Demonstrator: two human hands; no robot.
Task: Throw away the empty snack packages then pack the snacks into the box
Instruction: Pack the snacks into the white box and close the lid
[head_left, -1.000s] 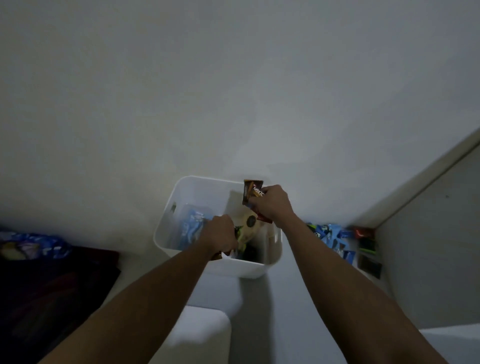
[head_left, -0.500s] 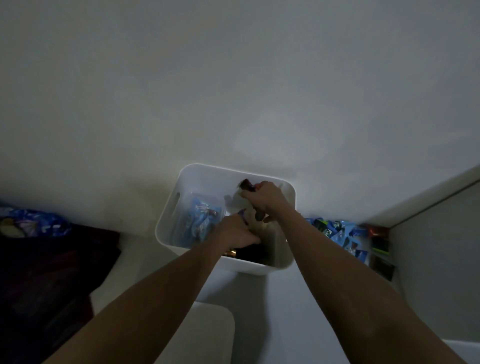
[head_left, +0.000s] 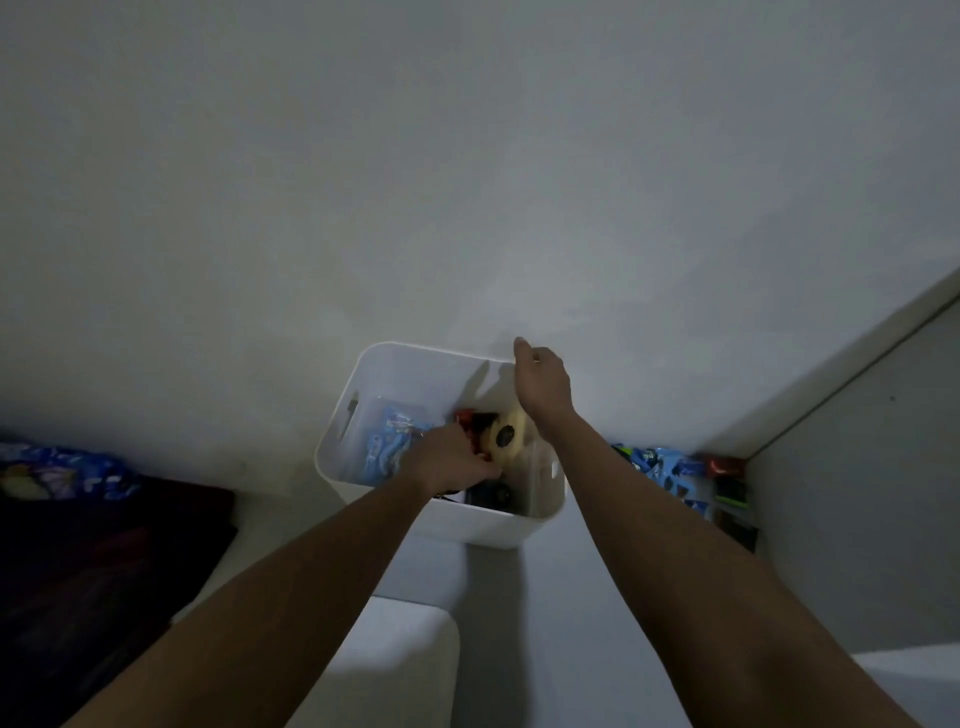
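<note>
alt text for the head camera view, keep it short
A person's left hand reaches into a white box holding snack packets, while the right hand hovers, apparently empty, above its far right corner. More blue snack packets lie right of the box.

No wording is coming through legibly in this dim overhead view. The blue packets (head_left: 390, 442) lying in the white box (head_left: 415, 358) are showing a pale logo, too blurred to read. The yellow packet (head_left: 511, 427) beside them is carrying a dark round mark with no legible letters. The wrappers (head_left: 660, 463) heaped at right are showing only smudged print.
</note>
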